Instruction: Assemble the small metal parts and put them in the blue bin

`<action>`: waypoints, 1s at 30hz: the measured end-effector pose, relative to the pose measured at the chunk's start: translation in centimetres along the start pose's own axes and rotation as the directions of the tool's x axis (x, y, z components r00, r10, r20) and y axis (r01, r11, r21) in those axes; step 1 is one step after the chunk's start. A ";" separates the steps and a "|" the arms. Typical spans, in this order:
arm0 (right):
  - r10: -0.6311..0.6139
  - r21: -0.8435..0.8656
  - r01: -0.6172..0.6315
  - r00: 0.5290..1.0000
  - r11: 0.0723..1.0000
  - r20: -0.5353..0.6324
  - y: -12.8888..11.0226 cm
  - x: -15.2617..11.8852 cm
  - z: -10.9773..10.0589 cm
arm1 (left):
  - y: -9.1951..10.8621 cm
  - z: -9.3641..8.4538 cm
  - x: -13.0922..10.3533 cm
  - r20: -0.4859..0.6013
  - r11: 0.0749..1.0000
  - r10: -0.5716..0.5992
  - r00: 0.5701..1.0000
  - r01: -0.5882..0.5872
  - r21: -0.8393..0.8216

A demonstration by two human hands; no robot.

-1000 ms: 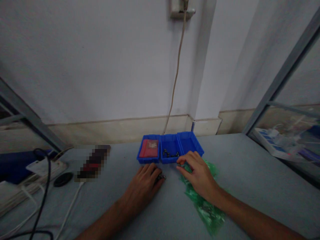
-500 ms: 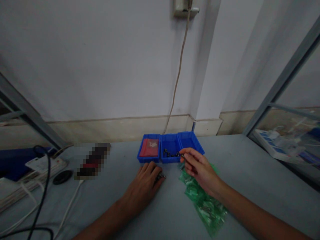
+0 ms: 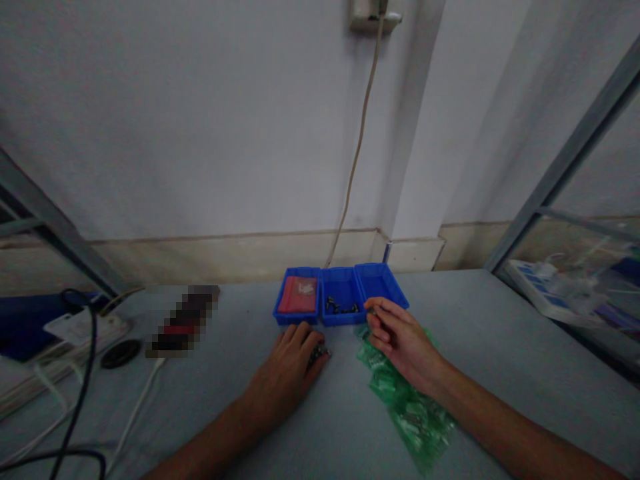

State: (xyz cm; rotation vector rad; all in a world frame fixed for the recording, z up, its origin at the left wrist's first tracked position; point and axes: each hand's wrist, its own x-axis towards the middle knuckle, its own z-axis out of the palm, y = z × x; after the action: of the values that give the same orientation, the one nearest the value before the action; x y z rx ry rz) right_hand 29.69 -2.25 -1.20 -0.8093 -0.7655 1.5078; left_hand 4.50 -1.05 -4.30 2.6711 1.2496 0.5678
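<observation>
My left hand [image 3: 287, 367] rests on the table with its fingers curled round several small dark metal screws [image 3: 319, 352], which show beside the thumb. Thumb and forefinger of my right hand [image 3: 400, 337] are pinched on what looks like a screw [image 3: 371, 311], mostly hidden by the fingertips, just in front of the blue bins. More dark screws [image 3: 334, 307] lie in the middle blue bin [image 3: 345, 281]. The right blue bin [image 3: 383, 280] stands behind my right hand. Beneath that hand and wrist lies a green plastic bag [image 3: 417, 427] with small metallic pieces inside.
The left blue bin [image 3: 283, 319] contains a red packet [image 3: 295, 300]. On the left are a pixelated device [image 3: 183, 323] with a white cable, a black round disc [image 3: 121, 353] and black cords. A power strip [image 3: 537, 293] lies at the right, near a metal frame [image 3: 530, 207].
My right hand has drawn slightly right, away from the screws in the middle bin, still pinched. The left hand stays curled in place. The view has shifted a little.
</observation>
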 end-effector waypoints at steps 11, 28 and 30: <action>-0.427 -0.773 0.446 0.869 0.452 0.251 0.3 -1.1 0.0 | 0.2 -0.1 -0.2 -0.032 1.000 0.019 0.999 -0.019 0.002; -0.162 -0.577 0.284 0.954 0.766 0.254 0.4 -1.4 0.7 | -0.3 0.1 0.0 -0.031 0.999 0.034 0.999 -0.034 0.002; -0.070 -0.458 0.175 0.969 0.871 0.236 0.6 -1.2 0.7 | -0.3 0.2 0.0 -0.026 1.000 0.030 0.999 -0.030 0.009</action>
State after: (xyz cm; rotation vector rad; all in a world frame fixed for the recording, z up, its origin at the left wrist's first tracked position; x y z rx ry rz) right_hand 28.86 -3.50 -1.25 -0.9470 -1.3620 1.3164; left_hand 4.34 -0.83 -4.54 2.7021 1.2234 0.6049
